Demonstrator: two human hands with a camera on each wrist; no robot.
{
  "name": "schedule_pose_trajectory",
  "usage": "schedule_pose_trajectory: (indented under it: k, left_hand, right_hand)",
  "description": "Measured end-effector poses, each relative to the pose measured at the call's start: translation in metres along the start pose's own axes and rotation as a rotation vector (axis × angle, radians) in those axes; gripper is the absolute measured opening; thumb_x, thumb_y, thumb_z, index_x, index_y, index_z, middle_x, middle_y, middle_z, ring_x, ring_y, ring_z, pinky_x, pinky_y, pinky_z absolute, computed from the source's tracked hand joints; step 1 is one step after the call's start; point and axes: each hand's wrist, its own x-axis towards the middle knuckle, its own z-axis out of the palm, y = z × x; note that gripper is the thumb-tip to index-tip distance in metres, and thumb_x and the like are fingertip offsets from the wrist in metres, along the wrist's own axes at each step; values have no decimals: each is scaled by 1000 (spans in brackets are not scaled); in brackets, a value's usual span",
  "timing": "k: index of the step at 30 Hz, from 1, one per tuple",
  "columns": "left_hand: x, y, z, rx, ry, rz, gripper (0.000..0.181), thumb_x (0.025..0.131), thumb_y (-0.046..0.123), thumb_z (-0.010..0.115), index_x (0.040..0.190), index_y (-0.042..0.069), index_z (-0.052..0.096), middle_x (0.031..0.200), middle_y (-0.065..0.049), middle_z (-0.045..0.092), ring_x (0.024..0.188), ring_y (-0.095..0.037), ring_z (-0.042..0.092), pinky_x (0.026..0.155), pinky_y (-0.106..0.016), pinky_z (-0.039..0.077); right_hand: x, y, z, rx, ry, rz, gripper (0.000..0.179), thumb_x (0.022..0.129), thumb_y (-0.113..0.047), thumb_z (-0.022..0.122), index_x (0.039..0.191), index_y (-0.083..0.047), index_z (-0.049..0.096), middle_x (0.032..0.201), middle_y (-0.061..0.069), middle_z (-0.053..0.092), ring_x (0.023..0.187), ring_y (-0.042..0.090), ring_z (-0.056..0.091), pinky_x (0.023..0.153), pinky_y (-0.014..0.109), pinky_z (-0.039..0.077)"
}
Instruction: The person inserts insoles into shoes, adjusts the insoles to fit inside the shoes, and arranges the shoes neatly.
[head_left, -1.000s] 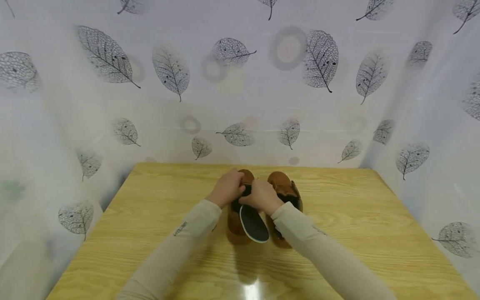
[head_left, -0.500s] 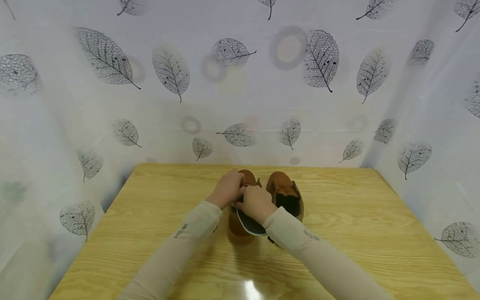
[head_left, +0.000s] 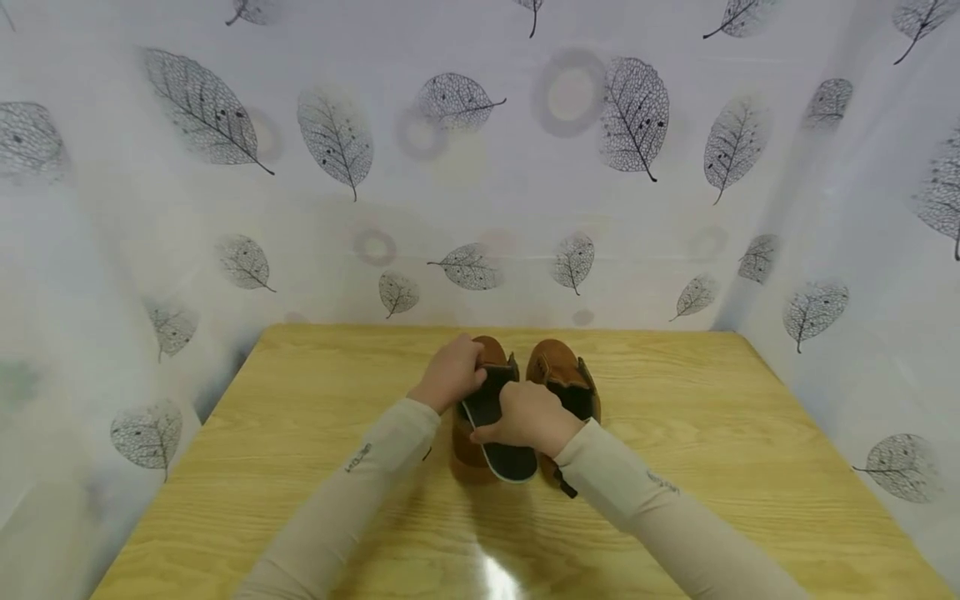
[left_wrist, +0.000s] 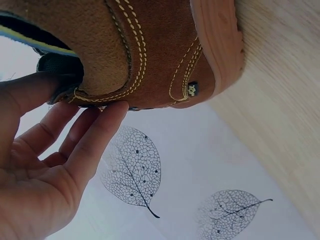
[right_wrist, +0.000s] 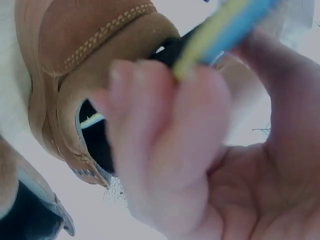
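Two brown suede ankle shoes with yellow stitching stand side by side on the table, toes away from me. My left hand (head_left: 453,377) grips the collar of the left shoe (head_left: 469,458), thumb inside and fingers against the outer side (left_wrist: 165,55). My right hand (head_left: 534,414) pinches a black insole (head_left: 513,463) by its edges, thumb on one side and curled fingers on the other. A blue and yellow layer (right_wrist: 227,35) shows along the insole's edge. Its front end reaches into the left shoe's opening; its rounded heel end slants out over the shoe's back.
Close at the right stands the other shoe (head_left: 553,360), its dark opening partly behind my right hand. The wood-grain table (head_left: 360,517) ends at a pale curtain (head_left: 465,200) printed with leaves, which also hangs along both sides.
The right hand has moved slightly toward me and changed its hold on the insole. More of the insole's black face now shows between the hands. The left hand keeps its grip on the shoe.
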Motion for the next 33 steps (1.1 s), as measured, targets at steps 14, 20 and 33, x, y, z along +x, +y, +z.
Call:
schedule_pose_trajectory:
  k: [14, 20, 33]
  left_hand:
    - [3, 2, 1, 1, -15, -16, 23, 88, 5, 63, 69, 8, 50, 77, -6, 46, 66, -19, 43, 59, -30, 36]
    - [3, 3, 2, 0, -21, -25, 26, 92, 7, 62, 68, 8, 50, 76, -5, 46, 67, -18, 41, 60, -29, 35]
    - [1, 0, 7, -18, 52, 21, 22, 87, 5, 65, 69, 8, 52, 76, -5, 46, 66, -19, 44, 60, -31, 39]
  right_hand:
    - [15, -10, 7, 33, 129, -107, 29, 84, -31, 73, 72, -7, 62, 51, -4, 44, 45, 11, 44, 38, 24, 32]
    - [28, -9, 15, 40, 161, -99, 20, 82, -25, 74, 75, -11, 62, 65, 3, 58, 53, 16, 52, 41, 28, 36]
    - [-8, -6, 16, -87, 145, -28, 58, 82, -56, 68, 52, -13, 42, 46, -2, 33, 39, 12, 34, 35, 23, 23]
